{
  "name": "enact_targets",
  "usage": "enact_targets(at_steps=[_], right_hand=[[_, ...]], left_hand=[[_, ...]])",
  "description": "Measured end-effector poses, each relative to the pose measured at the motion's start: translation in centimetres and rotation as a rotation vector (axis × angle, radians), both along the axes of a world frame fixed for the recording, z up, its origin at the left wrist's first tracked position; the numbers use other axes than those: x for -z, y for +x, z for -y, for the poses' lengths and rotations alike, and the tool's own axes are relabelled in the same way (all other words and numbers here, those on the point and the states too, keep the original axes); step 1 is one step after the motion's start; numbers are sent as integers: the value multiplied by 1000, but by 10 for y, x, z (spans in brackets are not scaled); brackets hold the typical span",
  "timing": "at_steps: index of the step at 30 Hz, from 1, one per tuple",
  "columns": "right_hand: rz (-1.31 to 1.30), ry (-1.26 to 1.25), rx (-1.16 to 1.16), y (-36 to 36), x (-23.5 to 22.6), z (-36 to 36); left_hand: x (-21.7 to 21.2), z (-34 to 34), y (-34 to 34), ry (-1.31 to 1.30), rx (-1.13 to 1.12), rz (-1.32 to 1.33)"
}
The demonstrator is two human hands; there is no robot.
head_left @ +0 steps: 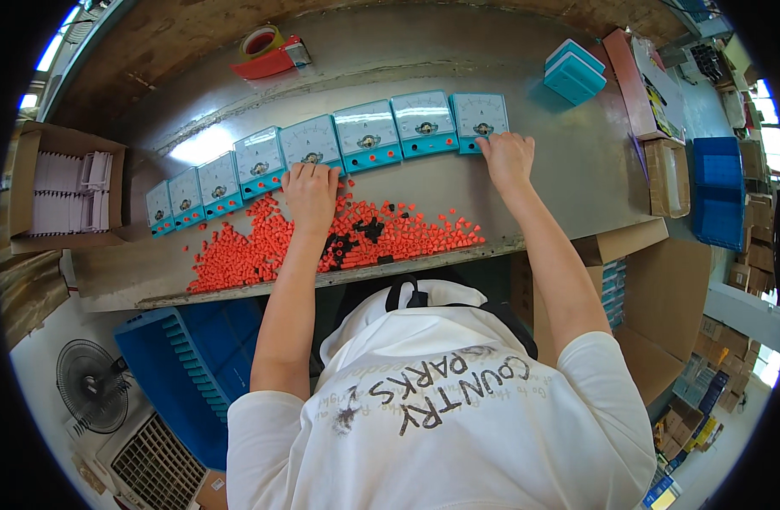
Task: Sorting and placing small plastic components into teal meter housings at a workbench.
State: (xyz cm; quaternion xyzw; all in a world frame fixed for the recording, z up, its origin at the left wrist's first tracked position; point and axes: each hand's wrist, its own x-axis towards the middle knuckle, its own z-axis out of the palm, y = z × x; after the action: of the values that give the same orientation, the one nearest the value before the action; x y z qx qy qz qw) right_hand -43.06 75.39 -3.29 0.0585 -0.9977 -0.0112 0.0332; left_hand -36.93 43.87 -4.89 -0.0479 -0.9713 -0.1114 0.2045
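Panel meters, eight counted, sit in one row beyond the heap of red caps, its long axis running left to right and slanting outward at right; dial tops point away from the person. Beyond the heap, the left hand hides the fifth meter's lower strip; the right hand, past its right end, touches the eighth's near corner. I cannot tell whether either grasps anything.

The table has a grey metal top, with light shining on it. A dark fan stands by its near left corner; beyond the right edge are bright windows and, perhaps, pale floor.
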Motion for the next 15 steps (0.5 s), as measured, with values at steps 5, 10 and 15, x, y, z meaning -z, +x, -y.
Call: enact_targets(at_steps=[5,10,15], right_hand=[[-161,-70,27,10,-6,8],[125,-233,-151,60,3,31],[236,-215,-243,85,12,37]], left_hand=[[-3,0,-1,-41,1,41],[-2,0,2,-35,38,26],[-1,4,3,85,52,59]])
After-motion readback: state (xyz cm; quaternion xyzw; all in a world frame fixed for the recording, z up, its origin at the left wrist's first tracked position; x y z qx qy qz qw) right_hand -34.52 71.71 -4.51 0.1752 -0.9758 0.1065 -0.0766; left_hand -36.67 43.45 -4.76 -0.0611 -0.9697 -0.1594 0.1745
